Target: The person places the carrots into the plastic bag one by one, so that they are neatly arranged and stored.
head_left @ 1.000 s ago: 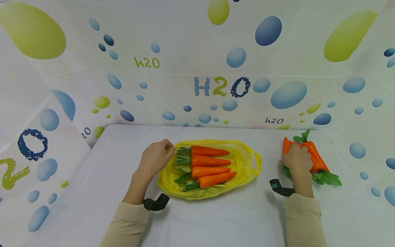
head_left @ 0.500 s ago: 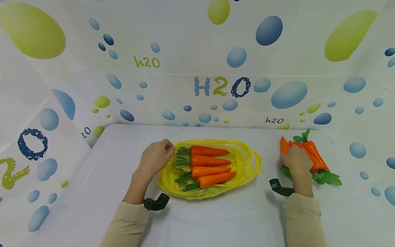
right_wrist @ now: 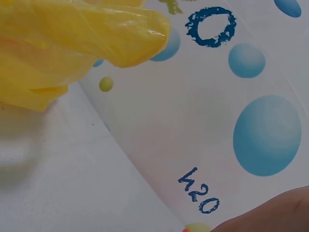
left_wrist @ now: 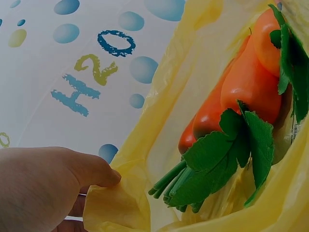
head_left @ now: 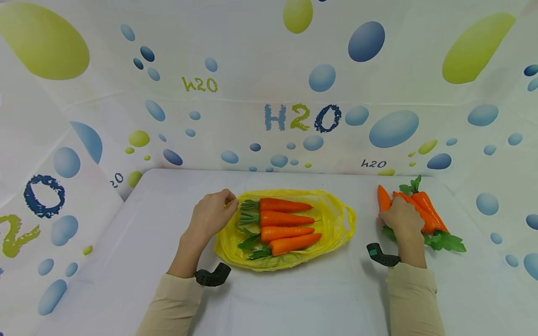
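My left hand (head_left: 212, 212) pinches the left edge of a yellow plastic bag (head_left: 336, 205); in the left wrist view the thumb (left_wrist: 104, 174) presses on the film. Several orange carrots (head_left: 286, 218) with green tops lie in the bag, tips toward the right. At the far right of the table, my right hand (head_left: 401, 219) grips a carrot (head_left: 383, 198) at the left of a small pile. Its tip points away from me, and the hand hides its lower part. The right wrist view shows only an edge of that hand (right_wrist: 275, 212) and the bag (right_wrist: 87, 43).
Beside the right hand lie other carrots (head_left: 429, 212) with green leaves (head_left: 446, 241), partly under the hand. A white cloth (head_left: 294, 298) covers the table. Behind it hangs a white curtain (head_left: 235, 140) printed with blue and green spots.
My right hand has shifted slightly left, drawing the gripped carrot away from the pile, so a gap shows between them. The left hand and the bag have stayed in place.
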{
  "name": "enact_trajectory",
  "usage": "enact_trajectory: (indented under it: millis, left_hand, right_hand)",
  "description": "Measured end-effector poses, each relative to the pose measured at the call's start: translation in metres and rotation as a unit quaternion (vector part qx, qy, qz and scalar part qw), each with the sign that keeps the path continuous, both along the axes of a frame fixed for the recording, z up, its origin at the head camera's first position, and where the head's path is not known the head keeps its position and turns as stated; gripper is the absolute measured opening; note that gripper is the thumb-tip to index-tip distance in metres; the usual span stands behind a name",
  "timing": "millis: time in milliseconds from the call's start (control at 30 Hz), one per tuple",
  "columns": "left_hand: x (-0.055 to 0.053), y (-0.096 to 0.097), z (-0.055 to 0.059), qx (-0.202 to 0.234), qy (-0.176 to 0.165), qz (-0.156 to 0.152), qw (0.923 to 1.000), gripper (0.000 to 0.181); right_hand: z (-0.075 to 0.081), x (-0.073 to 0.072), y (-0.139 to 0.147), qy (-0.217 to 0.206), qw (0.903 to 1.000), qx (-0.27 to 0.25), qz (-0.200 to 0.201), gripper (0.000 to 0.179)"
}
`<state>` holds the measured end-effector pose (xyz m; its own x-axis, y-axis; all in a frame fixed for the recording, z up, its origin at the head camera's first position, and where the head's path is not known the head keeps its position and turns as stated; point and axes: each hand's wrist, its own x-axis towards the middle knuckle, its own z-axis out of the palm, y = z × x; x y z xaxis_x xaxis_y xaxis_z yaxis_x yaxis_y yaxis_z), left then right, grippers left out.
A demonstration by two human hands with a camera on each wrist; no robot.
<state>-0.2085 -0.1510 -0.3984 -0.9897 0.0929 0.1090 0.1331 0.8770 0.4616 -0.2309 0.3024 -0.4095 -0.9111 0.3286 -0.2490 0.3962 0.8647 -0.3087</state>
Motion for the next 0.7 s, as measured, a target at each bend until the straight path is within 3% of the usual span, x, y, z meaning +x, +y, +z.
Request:
enact_trajectory:
  millis: [700]
  left_hand:
    - [0.0004,0.0007,0.0003,-0.003,-0.001,0.002,1.0,0.029]
  right_hand:
    - [0.0077,-0.0021,-0.0058,0.085,0.9953,-0.046,0.001,0.067]
